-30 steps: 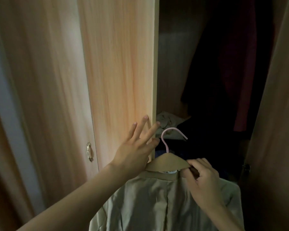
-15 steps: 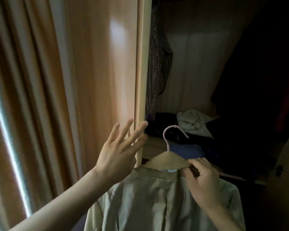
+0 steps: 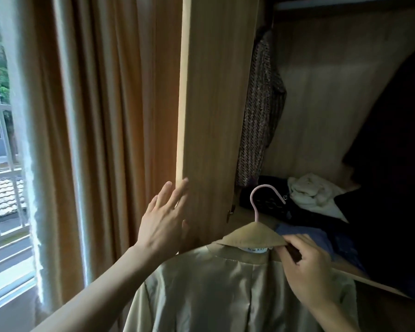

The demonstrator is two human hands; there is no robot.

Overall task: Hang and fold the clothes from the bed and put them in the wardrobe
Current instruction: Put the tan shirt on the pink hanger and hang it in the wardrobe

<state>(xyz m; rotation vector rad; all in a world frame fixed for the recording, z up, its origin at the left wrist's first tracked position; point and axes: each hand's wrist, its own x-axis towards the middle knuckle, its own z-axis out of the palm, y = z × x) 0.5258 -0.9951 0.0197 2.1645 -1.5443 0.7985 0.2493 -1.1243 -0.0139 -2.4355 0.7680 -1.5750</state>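
Observation:
A beige jacket [image 3: 213,291] hangs on a pink hanger [image 3: 256,202] low in the middle of the view, its hook upright in front of the wardrobe opening. My right hand [image 3: 307,269] pinches the jacket's collar at the hanger's right shoulder. My left hand [image 3: 164,221] is spread flat, fingertips touching the edge of the open wardrobe door [image 3: 216,111]. Inside the wardrobe a tweed garment [image 3: 259,111] hangs at the left and dark clothes [image 3: 398,152] hang at the right.
A shelf [image 3: 254,218] inside holds a white crumpled cloth [image 3: 312,192], a black item and blue fabric [image 3: 307,236]. Orange-brown curtains [image 3: 101,130] hang left of the door. A window with railing [image 3: 0,164] is at the far left.
The wardrobe door has swung further open to the left under my left hand, showing more of the inside, the curtains and the window. My right hand keeps its hold on the jacket.

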